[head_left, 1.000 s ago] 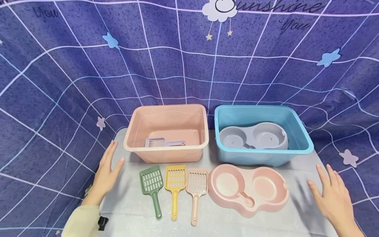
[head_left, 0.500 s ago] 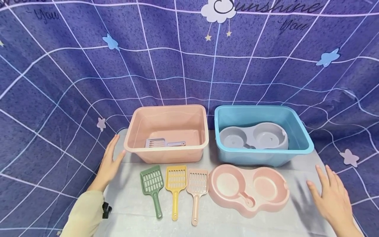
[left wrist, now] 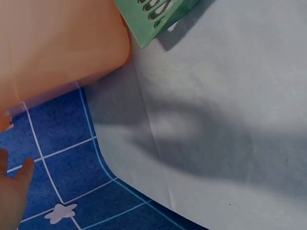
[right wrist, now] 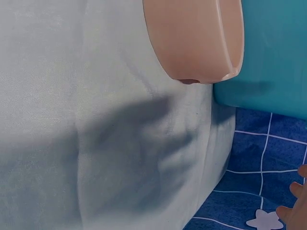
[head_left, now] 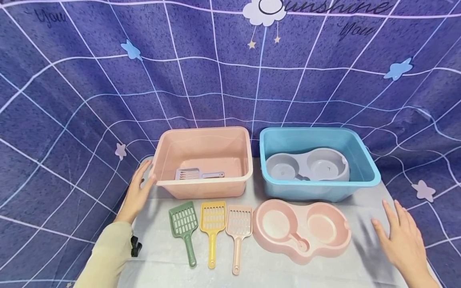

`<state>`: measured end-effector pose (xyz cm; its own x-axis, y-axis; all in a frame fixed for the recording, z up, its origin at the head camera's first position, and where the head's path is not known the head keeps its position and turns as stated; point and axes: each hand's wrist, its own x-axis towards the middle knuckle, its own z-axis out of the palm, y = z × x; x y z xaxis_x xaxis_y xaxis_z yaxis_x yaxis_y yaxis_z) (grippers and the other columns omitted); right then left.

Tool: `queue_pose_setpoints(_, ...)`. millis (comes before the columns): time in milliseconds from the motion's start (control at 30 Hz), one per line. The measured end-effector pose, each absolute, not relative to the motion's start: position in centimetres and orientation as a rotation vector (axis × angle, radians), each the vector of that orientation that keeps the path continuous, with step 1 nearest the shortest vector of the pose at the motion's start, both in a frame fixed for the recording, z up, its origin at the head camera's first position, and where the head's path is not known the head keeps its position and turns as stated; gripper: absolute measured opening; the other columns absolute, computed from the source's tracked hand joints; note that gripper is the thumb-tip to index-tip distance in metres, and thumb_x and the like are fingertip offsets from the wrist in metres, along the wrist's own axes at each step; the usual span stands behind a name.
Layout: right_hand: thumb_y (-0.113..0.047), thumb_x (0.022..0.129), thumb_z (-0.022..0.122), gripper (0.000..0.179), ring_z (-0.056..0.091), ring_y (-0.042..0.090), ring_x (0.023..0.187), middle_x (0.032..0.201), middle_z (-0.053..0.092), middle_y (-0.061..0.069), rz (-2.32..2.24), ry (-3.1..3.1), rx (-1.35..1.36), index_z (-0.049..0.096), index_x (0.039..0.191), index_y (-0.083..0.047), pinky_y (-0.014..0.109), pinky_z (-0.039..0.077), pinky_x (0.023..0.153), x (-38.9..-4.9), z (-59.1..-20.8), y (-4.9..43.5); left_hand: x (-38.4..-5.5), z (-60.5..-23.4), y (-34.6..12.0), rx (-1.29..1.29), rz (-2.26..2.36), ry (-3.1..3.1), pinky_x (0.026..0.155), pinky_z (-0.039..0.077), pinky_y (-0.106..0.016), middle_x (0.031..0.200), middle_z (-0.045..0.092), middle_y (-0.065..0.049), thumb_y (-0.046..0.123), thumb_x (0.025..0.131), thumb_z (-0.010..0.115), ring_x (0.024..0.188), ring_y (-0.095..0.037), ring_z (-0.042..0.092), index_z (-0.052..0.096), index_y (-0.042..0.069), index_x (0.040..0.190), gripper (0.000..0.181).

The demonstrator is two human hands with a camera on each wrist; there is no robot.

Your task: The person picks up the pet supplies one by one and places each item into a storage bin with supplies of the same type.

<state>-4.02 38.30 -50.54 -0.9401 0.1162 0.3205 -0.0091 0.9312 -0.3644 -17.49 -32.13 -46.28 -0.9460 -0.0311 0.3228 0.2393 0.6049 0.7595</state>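
Pink tub (head_left: 207,189) beside my left hand (head_left: 137,193); pink double bowl (head_left: 302,222) near right hand (head_left: 402,235); fingers spread, both empty.

Over the last second, the person's bare left grip (head_left: 137,196) has advanced forward and rightward, from clear of the peach-pink rectangular plastic bin (head_left: 209,190) to its near left corner, where the thumb now overlaps the rim; contact cannot be told. The pale cream fabric sleeve (head_left: 108,252) and small black wrist fitting (head_left: 136,246) have followed, more sleeve showing.
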Motion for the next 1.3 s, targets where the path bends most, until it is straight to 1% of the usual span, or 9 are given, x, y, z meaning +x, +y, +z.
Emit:
queue_pose_setpoints(267,-0.032,0.095,0.05,0.062,0.008,0.04,0.138,0.152,0.015,0.017,0.535,-2.74,-0.071,0.022,0.149,-0.018,0.066,0.012,0.1,-4.0,-51.0,38.0,-18.3,-47.0,-31.6,-0.144,-1.326,-2.493,0.098,0.026,-0.062,0.151,0.023,-0.01,0.024,0.096,0.052,0.137,-0.031,0.018,0.039,0.013,0.142,0.05)
queue_pose_setpoints(500,-0.032,0.095,0.05,0.062,0.007,0.039,0.138,0.154,0.011,0.013,0.541,-2.748,-0.084,0.021,0.149,-0.019,0.067,0.01,0.101,-4.0,-51.2,37.8,-18.1,-46.2,-29.9,-0.093,-1.585,-2.357,0.101,0.015,-0.067,0.152,0.019,-0.013,0.017,0.096,0.048,0.139,-0.033,0.013,0.035,0.004,0.142,0.05)
queue_pose_setpoints(600,-0.032,0.095,0.05,0.062,0.008,0.04,0.138,0.153,0.013,0.015,0.542,-2.744,-0.086,0.022,0.149,-0.019,0.068,0.011,0.099,-4.1,-51.4,37.7,-17.7,-45.1,-29.0,-0.085,-1.607,-2.333,0.103,0.022,-0.061,0.15,0.022,-0.015,0.014,0.096,0.048,0.138,-0.031,0.016,0.036,0.001,0.141,0.048)
queue_pose_setpoints(700,-0.032,0.094,0.051,0.062,0.009,0.042,0.137,0.152,0.016,0.017,0.541,-2.732,-0.074,0.023,0.148,-0.019,0.069,0.012,0.098,-4.0,-51.6,37.6,-17.6,-44.3,-28.3,-0.066,-1.562,-2.358,0.108,0.025,-0.046,0.148,0.027,-0.015,0.013,0.096,0.048,0.137,-0.029,0.02,0.037,0.001,0.14,0.047)
queue_pose_setpoints(800,-0.031,0.094,0.051,0.062,0.01,0.042,0.137,0.151,0.017,0.019,0.543,-2.723,-0.059,0.024,0.148,-0.019,0.068,0.013,0.098,-4.1,-51.6,37.5,-17.7,-44.2,-28.1,-0.05,-1.51,-2.363,0.112,0.019,-0.036,0.145,0.031,-0.019,0.013,0.096,0.049,0.136,-0.031,0.023,0.038,0.0,0.139,0.046)
queue_pose_setpoints(900,-0.03,0.094,0.052,0.061,0.014,0.043,0.136,0.15,0.019,0.02,0.537,-2.712,-0.048,0.025,0.148,-0.019,0.068,0.015,0.098,-4.2,-51.5,37.2,-18.1,-44.9,-28.4,-0.032,-1.485,-2.348,0.112,0.015,-0.037,0.146,0.031,-0.019,0.012,0.095,0.05,0.136,-0.033,0.023,0.04,-0.001,0.138,0.046)
queue_pose_setpoints(1033,-0.028,0.093,0.054,0.058,0.021,0.044,0.133,0.147,0.025,0.021,0.534,-2.673,-0.006,0.031,0.146,-0.017,0.062,0.015,0.103,-4.2,-51.3,36.8,-18.7,-46.5,-29.1,0.027,-1.445,-2.353,0.113,0.014,-0.039,0.148,0.03,-0.009,0.017,0.096,0.051,0.137,-0.028,0.022,0.044,0.006,0.138,0.044)
queue_pose_setpoints(1133,-0.027,0.093,0.054,0.056,0.022,0.041,0.134,0.146,0.029,0.021,0.542,-2.649,0.012,0.034,0.145,-0.017,0.055,0.013,0.108,-3.9,-51.3,36.5,-19.0,-47.6,-29.6,0.067,-1.419,-2.372,0.112,0.015,-0.036,0.149,0.03,-0.002,0.025,0.097,0.049,0.137,-0.022,0.023,0.043,0.014,0.14,0.045)
queue_pose_setpoints(1300,-0.025,0.094,0.054,0.054,0.023,0.037,0.135,0.146,0.031,0.017,0.575,-2.628,0.021,0.035,0.144,-0.017,0.053,0.014,0.109,-3.6,-51.0,35.7,-19.4,-48.1,-29.8,0.073,-1.399,-2.408,0.113,0.014,-0.035,0.15,0.029,0.0,0.028,0.096,0.049,0.138,-0.018,0.021,0.041,0.017,0.141,0.047)
